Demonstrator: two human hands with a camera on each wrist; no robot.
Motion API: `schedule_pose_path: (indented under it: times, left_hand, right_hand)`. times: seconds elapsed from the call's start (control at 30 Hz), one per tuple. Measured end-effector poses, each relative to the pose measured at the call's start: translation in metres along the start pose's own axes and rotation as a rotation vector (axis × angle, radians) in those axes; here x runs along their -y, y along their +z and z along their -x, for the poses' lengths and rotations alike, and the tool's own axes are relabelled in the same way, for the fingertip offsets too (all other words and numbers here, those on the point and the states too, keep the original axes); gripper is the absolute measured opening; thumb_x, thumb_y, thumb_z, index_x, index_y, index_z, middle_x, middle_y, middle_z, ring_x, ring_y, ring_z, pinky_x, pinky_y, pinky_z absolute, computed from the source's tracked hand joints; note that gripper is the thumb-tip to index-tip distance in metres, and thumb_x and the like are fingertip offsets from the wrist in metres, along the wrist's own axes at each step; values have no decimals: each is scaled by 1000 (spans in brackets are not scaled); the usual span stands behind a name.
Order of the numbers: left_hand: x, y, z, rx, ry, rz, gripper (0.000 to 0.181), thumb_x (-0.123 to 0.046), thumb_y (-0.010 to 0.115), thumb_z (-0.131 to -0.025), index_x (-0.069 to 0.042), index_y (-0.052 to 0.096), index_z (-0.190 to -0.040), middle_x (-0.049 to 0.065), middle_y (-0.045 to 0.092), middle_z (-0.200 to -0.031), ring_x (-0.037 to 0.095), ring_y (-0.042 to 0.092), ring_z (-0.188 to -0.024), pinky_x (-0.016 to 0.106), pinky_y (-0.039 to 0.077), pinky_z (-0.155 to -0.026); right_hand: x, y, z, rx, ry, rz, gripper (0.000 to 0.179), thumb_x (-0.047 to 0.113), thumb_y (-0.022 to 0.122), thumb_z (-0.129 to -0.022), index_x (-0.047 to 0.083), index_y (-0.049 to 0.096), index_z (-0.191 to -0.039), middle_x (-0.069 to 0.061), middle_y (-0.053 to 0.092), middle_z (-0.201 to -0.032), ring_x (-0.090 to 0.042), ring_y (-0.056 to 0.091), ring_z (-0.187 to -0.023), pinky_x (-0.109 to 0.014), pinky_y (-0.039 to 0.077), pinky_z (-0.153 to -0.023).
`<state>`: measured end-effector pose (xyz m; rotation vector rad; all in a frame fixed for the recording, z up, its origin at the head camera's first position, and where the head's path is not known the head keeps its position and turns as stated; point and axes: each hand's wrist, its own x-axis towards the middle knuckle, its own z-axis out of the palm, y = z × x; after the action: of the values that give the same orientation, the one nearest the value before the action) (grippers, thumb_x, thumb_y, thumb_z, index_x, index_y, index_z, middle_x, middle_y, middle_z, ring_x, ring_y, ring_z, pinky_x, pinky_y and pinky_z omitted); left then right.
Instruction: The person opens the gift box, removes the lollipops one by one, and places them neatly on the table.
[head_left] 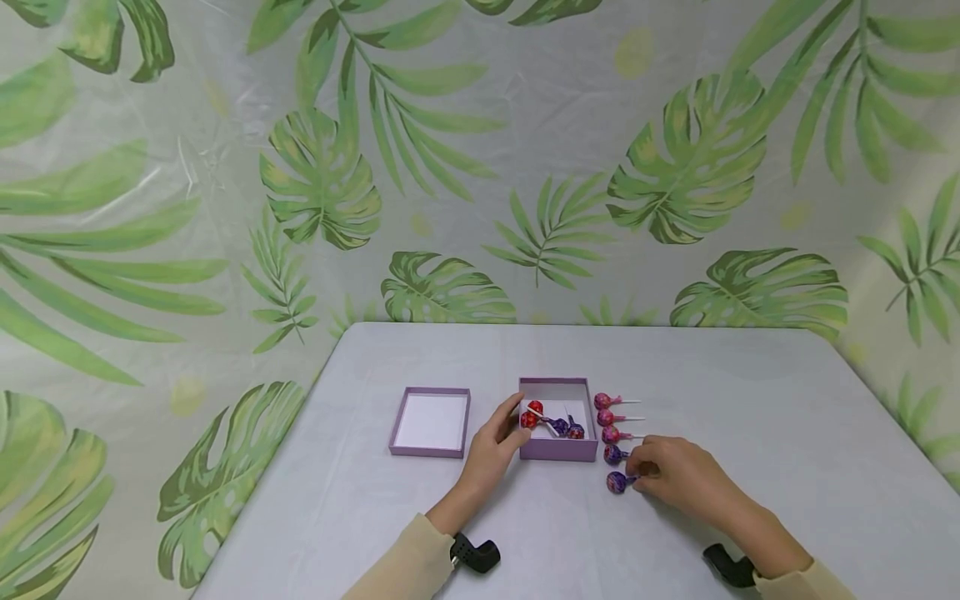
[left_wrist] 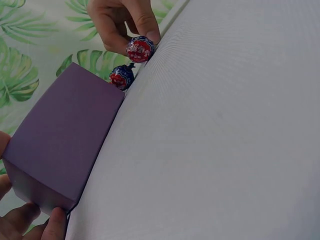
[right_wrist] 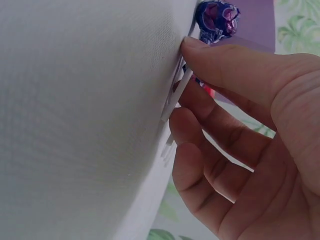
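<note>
A purple open-topped box stands on the table with several red and dark-blue wrapped lollipops inside. My left hand holds the box by its left side, fingertips against the outer wall in the left wrist view and thumb at the rim. To the right of the box is a column of lollipops with pink and purple wrappers, sticks pointing right. My right hand pinches the stick of the nearest purple lollipop between thumb and fingers, its head close over the cloth.
Left of the box lies a shallow purple lid with a white inside. A white cloth covers the table. Behind it hangs a leaf-patterned curtain. Black wrist cameras sit under both wrists.
</note>
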<state>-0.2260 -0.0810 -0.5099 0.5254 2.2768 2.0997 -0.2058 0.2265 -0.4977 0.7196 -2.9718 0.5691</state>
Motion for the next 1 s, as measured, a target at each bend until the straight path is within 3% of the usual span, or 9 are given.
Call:
schedule_pose_path:
  times: [0.67, 1.0]
  left_hand:
    - [-1, 0, 0, -22, 0, -16, 58, -6, 60, -97, -8, 43, -153, 15, 39, -157, 41, 42, -139, 49, 35, -114]
    - [-1, 1, 0, -18, 2, -30, 59, -6, 60, -97, -8, 42, -153, 16, 39, -156, 41, 43, -138, 48, 37, -113]
  right_hand:
    - [2, 0, -1, 62, 68, -13, 16, 21, 86, -79, 28, 73, -83, 18, 55, -74, -6, 48, -68, -28, 43, -60]
    - [3, -23, -3, 92, 79, -41, 19, 19, 85, -77, 24, 76, -93, 15, 59, -78, -8, 53, -71, -30, 46, -60]
